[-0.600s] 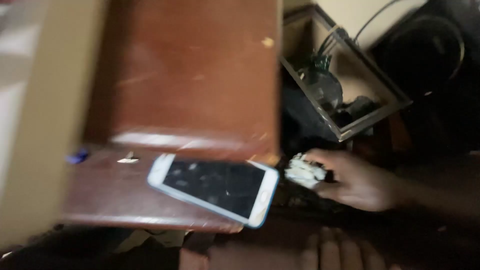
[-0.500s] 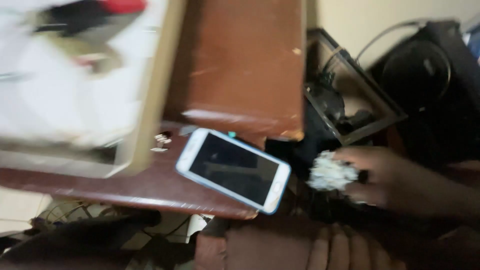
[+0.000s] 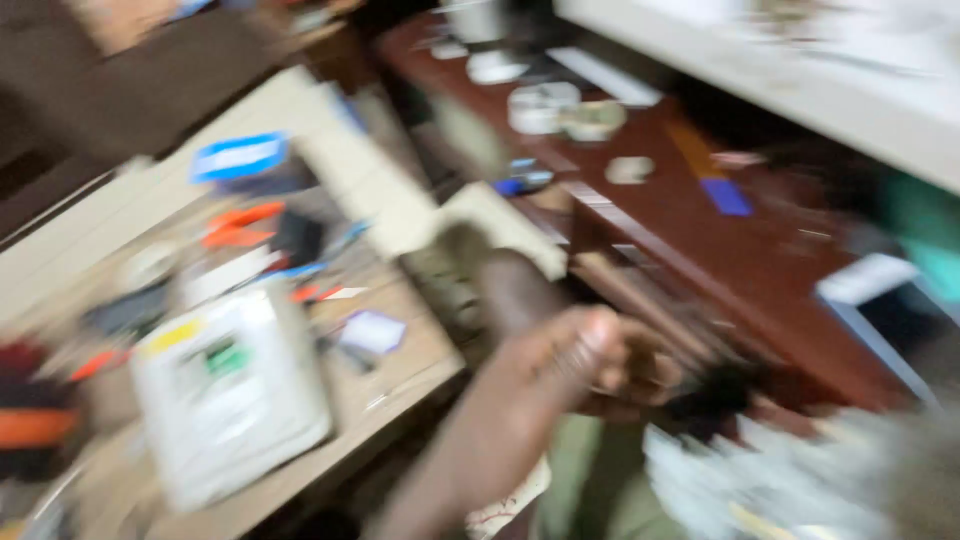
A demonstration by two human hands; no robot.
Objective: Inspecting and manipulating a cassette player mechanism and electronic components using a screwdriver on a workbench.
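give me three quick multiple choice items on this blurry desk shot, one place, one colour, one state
1. The white box-shaped device lies:
A. on the pale wooden surface, lower left
B. on the dark red-brown desk
C. in the hand

2. The small patch on the red-brown desk is:
A. green
B. blue
C. yellow

3. The hand's fingers are:
A. spread flat
B. curled inward
C. out of view

Key: 1 A, it rests among clutter on the pale surface; 2 B, it shows blue; 3 B, the fingers bend toward the palm, whatever they hold lost in blur.
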